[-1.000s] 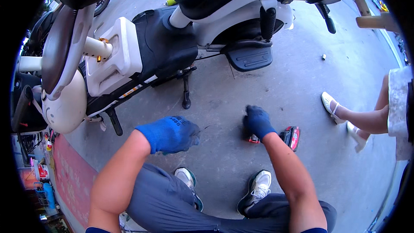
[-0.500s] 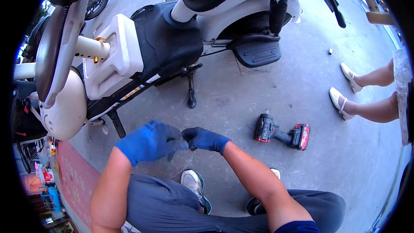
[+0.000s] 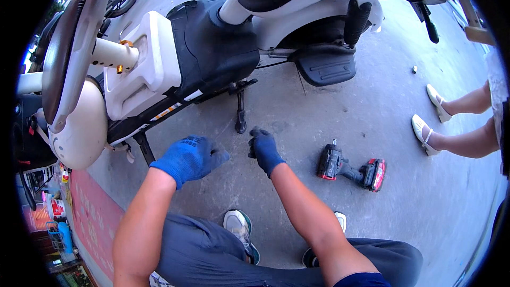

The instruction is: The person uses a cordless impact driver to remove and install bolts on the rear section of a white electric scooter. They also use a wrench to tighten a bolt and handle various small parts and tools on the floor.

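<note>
My left hand [image 3: 191, 157], in a blue work glove, is curled into a loose fist above the concrete, with nothing showing in it. My right hand [image 3: 264, 149], in a darker blue glove, hovers a short way to its right, just below the foot of the scooter's black kickstand [image 3: 240, 111]. Its fingers are bunched together, and whether they pinch something small is hidden. A black and red cordless impact wrench [image 3: 348, 167] lies on the ground to the right of my right hand, untouched.
A white and black electric scooter [image 3: 212, 48] fills the top of the view, with its black footrest [image 3: 325, 66] sticking out. Another person's legs in white shoes [image 3: 430, 133] stand at the right. My knees and sneakers [image 3: 239, 228] are below. A small object [image 3: 414, 68] lies far right.
My right hand left the impact wrench on the ground, met my left hand, then moved up toward the kickstand. The other person's feet shifted.
</note>
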### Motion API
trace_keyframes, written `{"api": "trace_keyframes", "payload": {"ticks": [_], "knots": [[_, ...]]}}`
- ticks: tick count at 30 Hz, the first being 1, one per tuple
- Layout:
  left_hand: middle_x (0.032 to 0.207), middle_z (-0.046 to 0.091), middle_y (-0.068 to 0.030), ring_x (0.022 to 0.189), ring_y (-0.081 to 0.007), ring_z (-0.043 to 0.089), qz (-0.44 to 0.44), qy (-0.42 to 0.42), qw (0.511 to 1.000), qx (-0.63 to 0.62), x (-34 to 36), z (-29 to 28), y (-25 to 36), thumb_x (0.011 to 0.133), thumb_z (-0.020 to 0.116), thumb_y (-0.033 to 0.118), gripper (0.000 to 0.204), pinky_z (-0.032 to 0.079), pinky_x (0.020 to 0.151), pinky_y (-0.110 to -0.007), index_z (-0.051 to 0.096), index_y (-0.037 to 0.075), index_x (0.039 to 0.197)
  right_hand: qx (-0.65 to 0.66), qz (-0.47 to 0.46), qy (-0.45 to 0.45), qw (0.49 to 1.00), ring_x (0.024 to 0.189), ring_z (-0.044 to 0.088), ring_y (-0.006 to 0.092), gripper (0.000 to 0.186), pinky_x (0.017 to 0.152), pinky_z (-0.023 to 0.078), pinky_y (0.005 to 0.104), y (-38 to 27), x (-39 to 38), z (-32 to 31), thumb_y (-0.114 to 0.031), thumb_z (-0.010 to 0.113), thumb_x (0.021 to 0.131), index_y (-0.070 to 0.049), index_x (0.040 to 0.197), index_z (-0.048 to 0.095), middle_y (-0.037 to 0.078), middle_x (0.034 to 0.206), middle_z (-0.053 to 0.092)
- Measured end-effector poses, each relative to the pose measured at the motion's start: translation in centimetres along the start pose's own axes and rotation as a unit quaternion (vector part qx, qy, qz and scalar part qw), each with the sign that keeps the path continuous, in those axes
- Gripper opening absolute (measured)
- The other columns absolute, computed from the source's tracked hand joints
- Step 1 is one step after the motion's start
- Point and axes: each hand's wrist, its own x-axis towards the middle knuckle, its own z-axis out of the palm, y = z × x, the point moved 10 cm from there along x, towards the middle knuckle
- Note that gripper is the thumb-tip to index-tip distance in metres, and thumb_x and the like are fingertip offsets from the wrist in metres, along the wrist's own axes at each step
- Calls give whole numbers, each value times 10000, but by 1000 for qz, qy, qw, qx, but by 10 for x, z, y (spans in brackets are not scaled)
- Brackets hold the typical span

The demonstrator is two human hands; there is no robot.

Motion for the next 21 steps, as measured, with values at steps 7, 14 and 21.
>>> {"api": "trace_keyframes", "payload": {"ticks": [7,14,21], "knots": [[880,624,-230,822,-384,602,4,-20,999,-30,-7,-1,2,850,556,383,394,480,740,-416,642,-1,876,-27,-18,3,999,500,467,177,278,440,420,336,-11,5,13,-335,501,876,-68,835,566,43,641,506],[877,623,-230,814,-385,600,38,6,999,-15,-7,1,0,841,568,367,376,480,733,-415,631,-2,873,-45,-1,78,996,533,500,196,293,443,434,368,-16,-12,8,-322,499,875,-40,856,577,59,670,527],[841,612,-229,793,-392,583,109,50,993,-23,-5,-5,16,842,575,343,347,470,707,-424,615,-2,833,-138,14,3,990,494,470,189,311,434,410,344,4,-8,2,-342,485,871,-50,826,581,53,619,496]]}}
